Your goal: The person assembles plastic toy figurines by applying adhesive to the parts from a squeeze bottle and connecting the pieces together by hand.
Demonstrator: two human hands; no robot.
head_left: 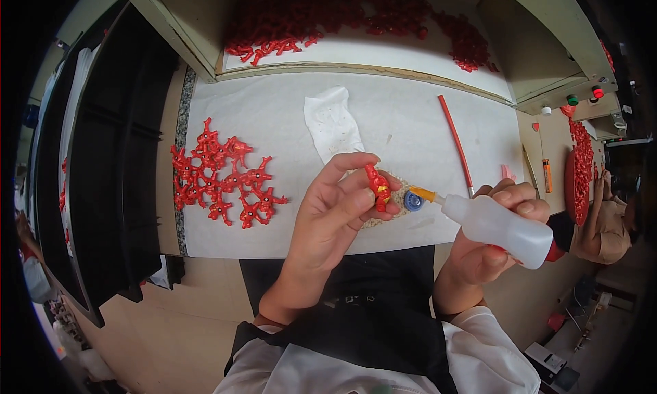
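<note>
- Head view: a small red figure (378, 186) with a yellow patch is pinched between the thumb and fingertips of the left hand (328, 219), held upright above the near edge of the white sheet (274, 130).
- A white squeeze bottle (503, 226) is gripped in the closed right hand (489, 247); its orange nozzle (423, 193) is pointed at the figure, just to the figure's right, with the tip close to it but seemingly not touching.
- A blue cap (413, 201) is seen just right of the figure, below the nozzle, on a pale speckled pad that is partly hidden by the left hand's fingers.
- A cluster of red pieces (222, 178) is laid on the sheet well left of the figure.
- A crumpled white tissue (332, 123) lies beyond the figure, near it.
- A red stick (455, 141) lies on the sheet beyond the bottle, right of the figure.
- More red pieces (356, 14) are heaped on a far tray, well beyond the figure.
- Another person's arm (602, 219) is seen at the far right, past the bottle.
</note>
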